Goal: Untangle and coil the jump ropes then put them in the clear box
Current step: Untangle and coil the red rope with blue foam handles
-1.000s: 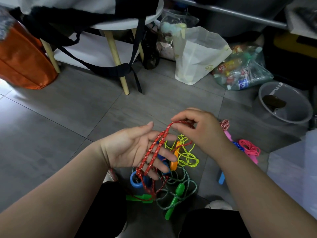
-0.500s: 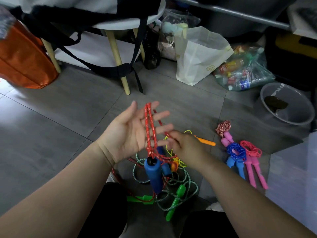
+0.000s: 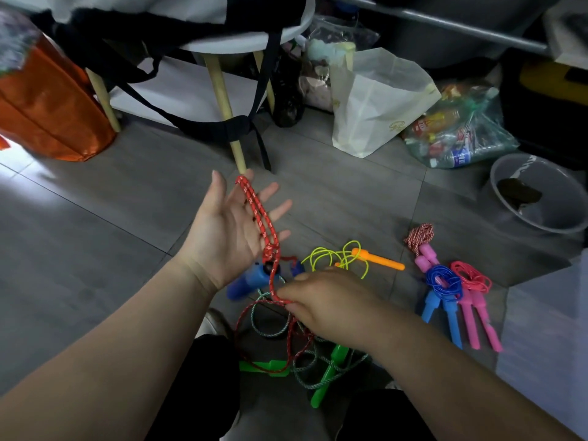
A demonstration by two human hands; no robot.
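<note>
The red rope [image 3: 259,214] is running lengthwise along my left hand [image 3: 229,230], draping over its straight, spread fingers, with the blue handle [image 3: 251,280] hanging by the wrist. My right hand [image 3: 324,300], nearer the loose tail, is pinching it. The clear box [image 3: 547,329] is sitting right, its contents hidden, with coiled ropes [image 3: 444,281] lying outside it.
</note>
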